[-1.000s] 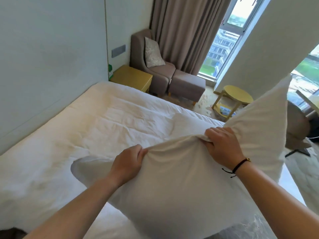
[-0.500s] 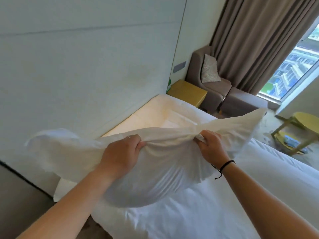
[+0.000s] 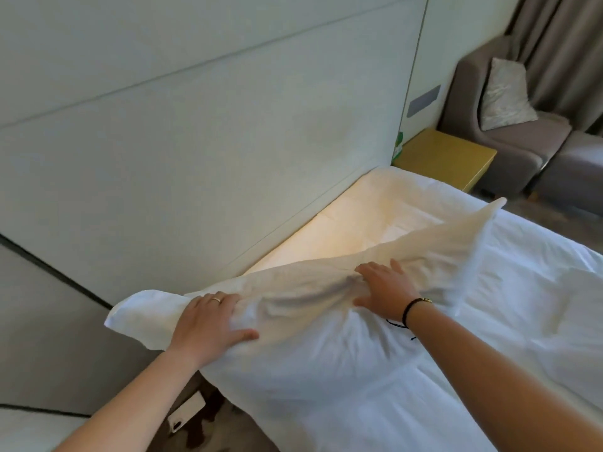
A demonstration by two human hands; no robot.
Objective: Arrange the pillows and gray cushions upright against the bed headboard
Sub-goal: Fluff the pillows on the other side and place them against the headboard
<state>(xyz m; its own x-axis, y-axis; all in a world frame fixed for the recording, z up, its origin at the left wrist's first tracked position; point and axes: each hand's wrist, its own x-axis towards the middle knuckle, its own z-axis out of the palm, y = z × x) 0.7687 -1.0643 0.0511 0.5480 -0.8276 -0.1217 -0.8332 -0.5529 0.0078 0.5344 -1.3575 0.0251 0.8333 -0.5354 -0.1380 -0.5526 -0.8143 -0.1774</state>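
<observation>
Both hands rest on a white pillow [image 3: 310,347] at the near end of the bed [image 3: 522,321]. Left hand [image 3: 208,324], wearing a ring, lies with fingers spread over the pillow's top edge and thumb pressed on its front. Below this hand, a white phone [image 3: 186,415] lies on a dark surface. Beyond both hands rises the pale headboard [image 3: 195,158]; the pillow leans toward it, though contact cannot be made out. Right hand [image 3: 381,290], a black cord at its wrist, presses flat with fingers loosely spread on the top edge. Far beyond it stand a yellow bedside table [image 3: 447,156] and a gray-brown armchair [image 3: 512,138] holding a pale cushion [image 3: 504,94].
</observation>
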